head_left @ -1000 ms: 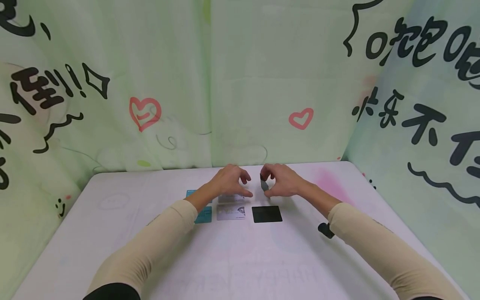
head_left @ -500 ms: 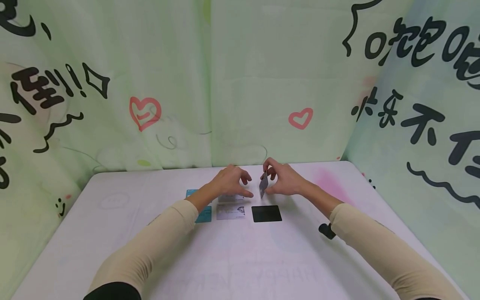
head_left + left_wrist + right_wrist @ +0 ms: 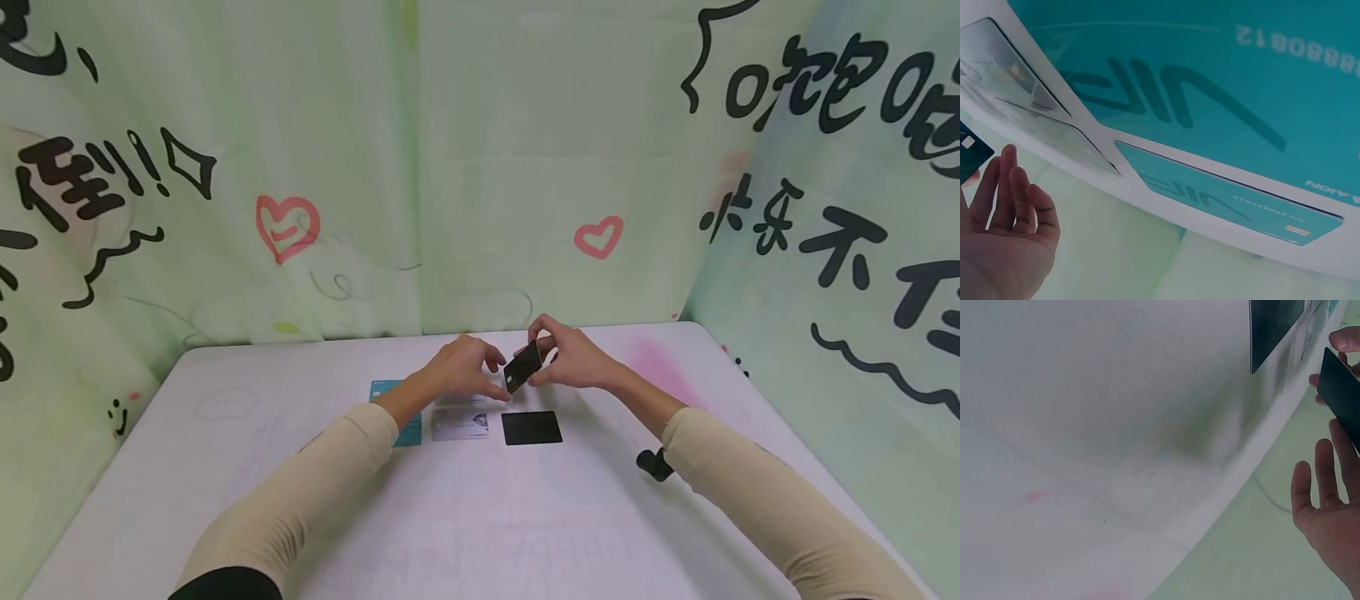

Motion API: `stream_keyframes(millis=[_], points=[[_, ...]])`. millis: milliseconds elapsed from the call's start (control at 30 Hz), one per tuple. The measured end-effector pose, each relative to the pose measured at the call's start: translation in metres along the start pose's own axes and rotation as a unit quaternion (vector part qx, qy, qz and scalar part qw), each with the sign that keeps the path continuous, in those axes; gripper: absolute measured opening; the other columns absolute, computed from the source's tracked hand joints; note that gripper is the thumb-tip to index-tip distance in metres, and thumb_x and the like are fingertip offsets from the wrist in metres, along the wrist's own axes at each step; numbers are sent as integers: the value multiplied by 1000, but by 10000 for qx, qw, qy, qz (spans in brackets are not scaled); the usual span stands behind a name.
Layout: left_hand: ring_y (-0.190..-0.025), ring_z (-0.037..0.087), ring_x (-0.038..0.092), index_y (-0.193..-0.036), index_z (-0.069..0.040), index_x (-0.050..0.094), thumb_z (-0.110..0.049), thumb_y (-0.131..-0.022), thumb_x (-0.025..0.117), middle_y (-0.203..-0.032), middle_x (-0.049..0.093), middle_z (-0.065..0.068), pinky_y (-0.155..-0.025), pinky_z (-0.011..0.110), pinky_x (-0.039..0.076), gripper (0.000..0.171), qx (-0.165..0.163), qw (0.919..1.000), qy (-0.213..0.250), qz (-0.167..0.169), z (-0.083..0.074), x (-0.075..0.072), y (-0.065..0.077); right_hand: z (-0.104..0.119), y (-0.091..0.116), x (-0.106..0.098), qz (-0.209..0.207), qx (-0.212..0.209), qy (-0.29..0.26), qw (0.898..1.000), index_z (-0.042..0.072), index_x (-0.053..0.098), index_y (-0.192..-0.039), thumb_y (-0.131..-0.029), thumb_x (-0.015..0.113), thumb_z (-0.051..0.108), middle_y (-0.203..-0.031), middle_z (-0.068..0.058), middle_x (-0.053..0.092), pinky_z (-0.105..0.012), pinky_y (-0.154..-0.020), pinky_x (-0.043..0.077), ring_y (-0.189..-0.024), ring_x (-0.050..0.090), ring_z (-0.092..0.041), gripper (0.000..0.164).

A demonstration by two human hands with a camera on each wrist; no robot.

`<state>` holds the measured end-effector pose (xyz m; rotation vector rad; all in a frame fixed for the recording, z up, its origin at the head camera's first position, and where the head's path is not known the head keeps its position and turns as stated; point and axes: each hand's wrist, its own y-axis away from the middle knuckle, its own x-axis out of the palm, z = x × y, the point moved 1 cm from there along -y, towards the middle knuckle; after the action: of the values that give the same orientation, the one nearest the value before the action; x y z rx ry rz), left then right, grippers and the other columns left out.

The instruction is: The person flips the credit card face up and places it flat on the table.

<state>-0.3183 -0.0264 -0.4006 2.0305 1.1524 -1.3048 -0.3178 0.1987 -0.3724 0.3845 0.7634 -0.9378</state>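
My right hand (image 3: 573,358) pinches a black card (image 3: 522,365) with a small chip, holding it tilted above the table. Loosely bent, the fingers of my left hand (image 3: 463,367) stand right at the card's left edge, thumb near its lower corner. In the left wrist view the card (image 3: 971,153) shows its chip beside the left fingers (image 3: 1005,194). A second black card (image 3: 532,427) lies flat in front of the hands. To its left is a silver card (image 3: 459,426), with another silver card (image 3: 461,400) behind, partly hidden by the left hand.
Two teal cards lie further left: the near teal card (image 3: 409,430) is partly covered by the left forearm, the far teal card (image 3: 384,387) sits behind it. A white table (image 3: 480,517) carries everything. A printed green curtain (image 3: 495,167) hangs directly behind the table.
The right hand has raised the card off the table and turned its dark face toward the head camera. It has come close to the left fingers, which have barely moved.
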Motion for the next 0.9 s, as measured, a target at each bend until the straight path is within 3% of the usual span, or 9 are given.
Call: stream_keyframes(millis=[267, 567, 900], points=[[-100, 16, 67, -111, -15, 79, -44, -78, 91, -103, 77, -3, -84, 32, 52, 45, -33, 9999, 96, -8, -2, 1, 1, 0, 1, 1, 71, 120, -191, 9997, 12, 47, -117, -82, 83, 7, -124, -8, 76, -36, -78, 50, -95, 67, -26, 51], [-99, 15, 64, -114, -14, 78, -44, -80, 89, -106, 77, -1, -87, 34, 52, 46, -66, 10000, 12, 1, -2, -2, 2, -3, 1, 1, 0, 301, -6, 9995, 14, 47, -118, -81, 85, 14, -119, -15, 76, -35, -71, 48, -76, 67, -24, 53], [-98, 14, 64, -114, -14, 79, -45, -79, 89, -105, 77, -2, -84, 32, 52, 47, -50, 9999, -90, 58, 0, -1, 1, -8, 1, 1, 2, 269, 305, 9992, 13, 49, -117, -81, 86, 14, -108, -8, 77, -40, -83, 44, -105, 63, -27, 52]])
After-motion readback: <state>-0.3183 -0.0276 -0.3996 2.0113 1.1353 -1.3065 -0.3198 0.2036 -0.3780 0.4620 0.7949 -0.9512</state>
